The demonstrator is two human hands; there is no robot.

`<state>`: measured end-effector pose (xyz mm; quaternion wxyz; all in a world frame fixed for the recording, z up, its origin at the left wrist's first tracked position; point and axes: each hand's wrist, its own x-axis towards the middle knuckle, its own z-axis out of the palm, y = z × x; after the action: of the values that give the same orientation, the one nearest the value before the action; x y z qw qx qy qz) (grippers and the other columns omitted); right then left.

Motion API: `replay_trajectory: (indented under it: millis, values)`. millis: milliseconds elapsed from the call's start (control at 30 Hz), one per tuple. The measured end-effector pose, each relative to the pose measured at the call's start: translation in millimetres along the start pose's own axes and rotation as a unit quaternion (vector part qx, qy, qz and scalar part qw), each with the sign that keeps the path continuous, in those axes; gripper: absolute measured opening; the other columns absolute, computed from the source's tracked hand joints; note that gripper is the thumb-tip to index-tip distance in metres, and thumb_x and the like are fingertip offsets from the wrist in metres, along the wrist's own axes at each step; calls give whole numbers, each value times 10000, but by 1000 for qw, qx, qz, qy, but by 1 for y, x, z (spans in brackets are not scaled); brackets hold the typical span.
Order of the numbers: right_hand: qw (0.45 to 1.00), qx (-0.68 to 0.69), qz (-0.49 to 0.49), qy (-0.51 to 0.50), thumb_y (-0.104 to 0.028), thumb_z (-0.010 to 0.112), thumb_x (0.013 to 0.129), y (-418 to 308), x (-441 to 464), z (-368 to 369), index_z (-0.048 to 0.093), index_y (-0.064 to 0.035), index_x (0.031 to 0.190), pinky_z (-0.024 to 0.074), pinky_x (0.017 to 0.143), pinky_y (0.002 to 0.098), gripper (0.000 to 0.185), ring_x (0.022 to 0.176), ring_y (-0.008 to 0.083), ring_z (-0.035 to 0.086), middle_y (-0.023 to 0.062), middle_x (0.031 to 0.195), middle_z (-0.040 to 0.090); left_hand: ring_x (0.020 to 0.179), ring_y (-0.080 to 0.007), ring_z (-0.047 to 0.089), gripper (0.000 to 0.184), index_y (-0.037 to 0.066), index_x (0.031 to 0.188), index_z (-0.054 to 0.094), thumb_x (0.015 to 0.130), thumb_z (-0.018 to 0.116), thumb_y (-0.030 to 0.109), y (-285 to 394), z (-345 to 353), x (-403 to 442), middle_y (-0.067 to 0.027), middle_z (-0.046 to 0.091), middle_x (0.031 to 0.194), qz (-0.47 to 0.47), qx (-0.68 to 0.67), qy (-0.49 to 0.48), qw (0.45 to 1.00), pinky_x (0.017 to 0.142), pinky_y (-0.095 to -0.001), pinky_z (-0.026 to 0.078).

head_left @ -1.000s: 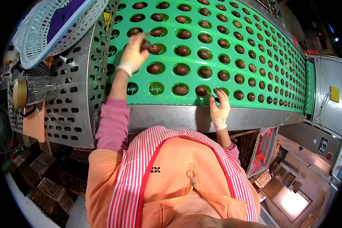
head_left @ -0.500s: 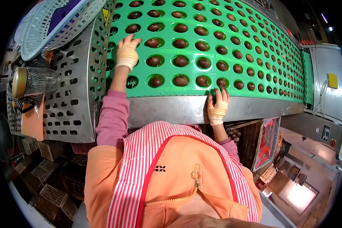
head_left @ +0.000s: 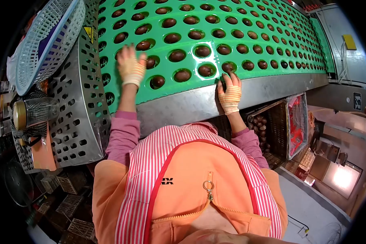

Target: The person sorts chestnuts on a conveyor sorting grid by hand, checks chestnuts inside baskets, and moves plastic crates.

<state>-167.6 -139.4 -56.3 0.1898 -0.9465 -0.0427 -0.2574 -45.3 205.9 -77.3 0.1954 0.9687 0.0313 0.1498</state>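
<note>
A green belt (head_left: 150, 93) carries rows of oval cups, most holding one dark brown, glossy, egg-shaped thing (head_left: 182, 75). My left hand (head_left: 131, 68), in a cream fingerless glove, hovers over or lies on the belt's left part, fingers spread, slightly blurred. Beside its thumb sits a brown egg-shaped thing (head_left: 151, 62); the hand partly hides another one. My right hand (head_left: 231, 94), gloved the same way, is at the belt's near edge with thumb and fingers apart. Its fingertips reach the cup of a brown egg-shaped thing (head_left: 229, 66); contact is unclear. Neither hand visibly holds anything.
A perforated metal guard (head_left: 75, 105) stands left, with a blue plastic basket (head_left: 28, 67) and a gold-lidded jar (head_left: 21, 115). A steel rail (head_left: 179, 107) edges the belt. Below right, a brown crate (head_left: 277, 126) contains round brown things. A metal cabinet (head_left: 345, 61) stands far right.
The view has turned, so the belt sits higher and tilted. My left hand's fingers have spread over the cups at left. My right hand stays at the belt's near edge.
</note>
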Motion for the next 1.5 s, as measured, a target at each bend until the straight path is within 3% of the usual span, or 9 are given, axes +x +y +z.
replay_trajectory:
  millis: [300,367,533,633,700,933,1267,1400,1500]
  values:
    - [999,1,44,0,-91,625,738,48,14,-53,621,-28,945,456,869,485,216,1025,383,554,211,1061,593,1083,-399,520,578,86,1304,518,818,650,371,131,26,-38,-199,492,1299,227,104,-64,966,929,-493,438]
    - [997,39,29,57,-100,614,724,75,9,-58,599,-50,865,464,814,490,150,939,370,554,177,969,579,1103,-404,504,577,102,1330,487,836,637,358,152,37,-43,-187,476,1329,223,131,-70,964,939,-498,437]
    - [983,139,74,93,-162,652,745,106,-31,-86,602,-109,985,449,935,464,251,1105,359,521,135,1160,563,1323,-437,335,628,231,1481,324,924,516,448,128,65,-34,-127,317,1520,207,161,-146,954,1068,-535,341]
    - [974,94,170,116,-144,641,704,164,-62,-157,648,-59,853,516,790,437,171,874,362,620,162,871,636,1324,-443,327,618,180,1461,363,940,497,483,137,56,-33,-208,307,1500,189,104,-141,966,1068,-541,328]
    - [899,144,371,182,-191,623,755,216,-109,-180,704,-39,923,534,786,422,241,867,381,646,199,897,670,1322,-439,332,619,160,1452,381,939,498,487,158,44,-49,-219,309,1495,195,78,-113,971,1069,-534,326]
    - [709,38,687,-151,-301,630,814,349,-265,-200,569,-169,1315,460,996,438,522,1191,359,542,169,1359,524,1335,-427,342,597,81,1395,461,908,592,401,224,25,-116,-255,330,1472,189,18,-60,980,1082,-514,316]
    - [727,-62,638,-245,-193,637,826,338,-265,-141,494,-223,1328,465,966,523,523,1203,459,473,212,1325,446,1292,-478,369,557,60,1334,495,833,648,252,263,5,-165,-309,356,1421,160,-35,-8,986,1085,-508,323]
    - [753,42,641,-146,-145,736,731,374,-312,-129,468,-216,1367,463,973,458,694,1169,389,516,194,1350,450,1252,-424,443,482,70,1274,559,831,650,239,287,-5,-176,-254,459,1363,134,-103,-3,986,1055,-484,368]
    - [694,284,651,118,-111,754,736,404,-330,-142,435,-154,1382,486,928,427,722,1141,303,508,142,1389,447,1052,-347,621,359,53,1161,644,858,627,246,316,-11,-177,-184,658,1116,57,-227,-96,968,940,-412,476]
